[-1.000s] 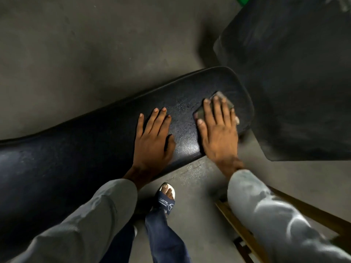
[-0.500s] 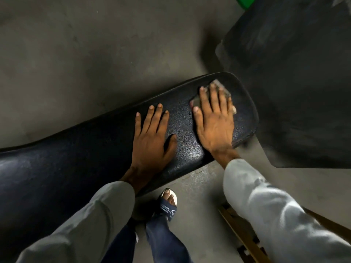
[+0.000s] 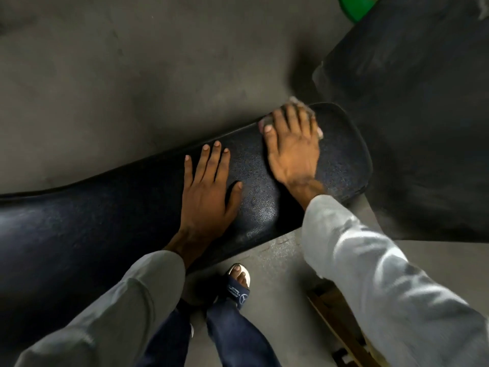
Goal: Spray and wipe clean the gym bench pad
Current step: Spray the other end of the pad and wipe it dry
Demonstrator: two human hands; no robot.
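A long black textured bench pad [image 3: 341,160] runs from the left edge to a rounded end at the right. My right hand [image 3: 293,147] lies flat on a small greyish cloth [image 3: 297,101] at the pad's far edge near that end; only the cloth's corners show past the fingers. With its fingers straight and spread, my left hand [image 3: 209,192] presses flat on the pad's middle and holds nothing. No spray bottle is in view.
A second dark padded surface [image 3: 423,115] fills the right side, close to the pad's end. A green object [image 3: 354,6] peeks out at the top. Grey concrete floor [image 3: 132,75] lies beyond. My sandalled foot [image 3: 238,284] and a wooden frame [image 3: 341,324] sit below.
My right hand has slid the cloth across the pad toward its far edge. My left hand has stayed planted in the same spot on the pad.
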